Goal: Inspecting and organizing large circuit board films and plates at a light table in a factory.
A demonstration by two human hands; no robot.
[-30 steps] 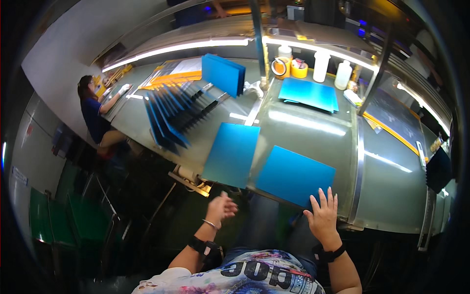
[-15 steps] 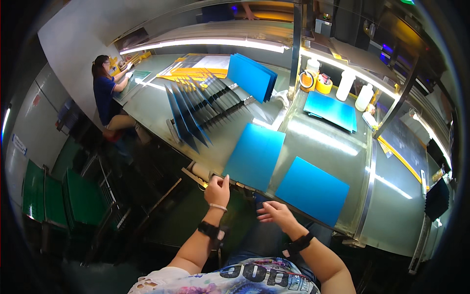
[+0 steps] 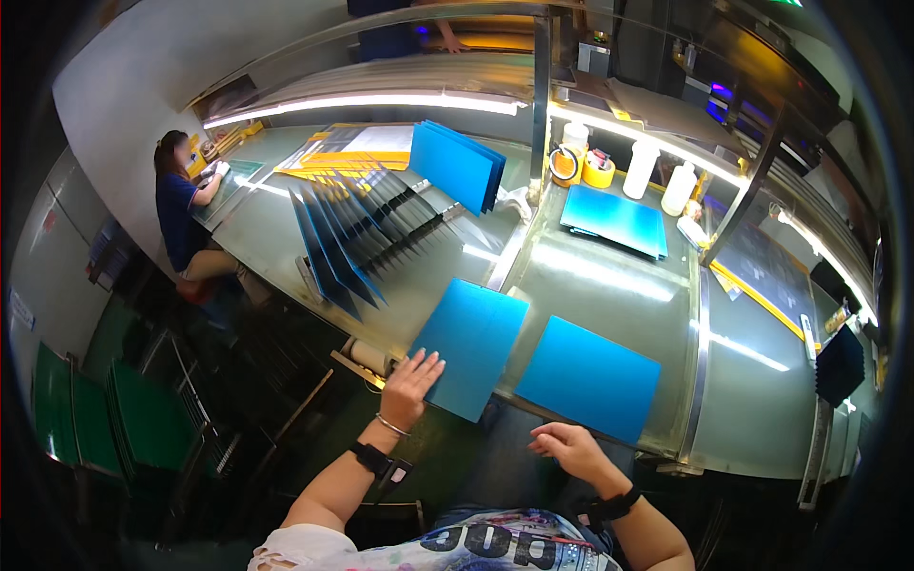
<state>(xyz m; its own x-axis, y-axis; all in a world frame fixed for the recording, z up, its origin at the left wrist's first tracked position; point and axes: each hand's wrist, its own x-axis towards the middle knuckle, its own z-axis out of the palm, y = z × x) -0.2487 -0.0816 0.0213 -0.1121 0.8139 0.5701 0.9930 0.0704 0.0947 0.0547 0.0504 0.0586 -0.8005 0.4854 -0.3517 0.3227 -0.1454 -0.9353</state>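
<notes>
A blue rectangular sheet (image 3: 473, 333) lies on the glass-topped table, its near corner sticking out past the front edge above my lap. On its lower left part rests my left hand (image 3: 410, 385), open, fingers stretched out flat. To the right, a second blue sheet (image 3: 595, 378) lies flat near the front edge. Just in front of that sheet hovers my right hand (image 3: 568, 449), holding nothing, with fingers slightly bent and apart. Beyond the first sheet, several thin dark sheets (image 3: 328, 252) stand leaning in a slotted black rack (image 3: 395, 249).
Several blue sheets (image 3: 457, 167) lean upright behind the rack; another blue stack (image 3: 614, 219) lies before white bottles (image 3: 643, 169) and tape rolls (image 3: 598, 171). A metal post (image 3: 542, 95) rises at the back. A co-worker (image 3: 181, 209) sits at the far left. Green panels (image 3: 152, 414) stand lower left.
The left blue sheet has slid toward me, over the table's front edge. My left hand has gone from curled at its corner to flat on it. The view has shifted slightly.
</notes>
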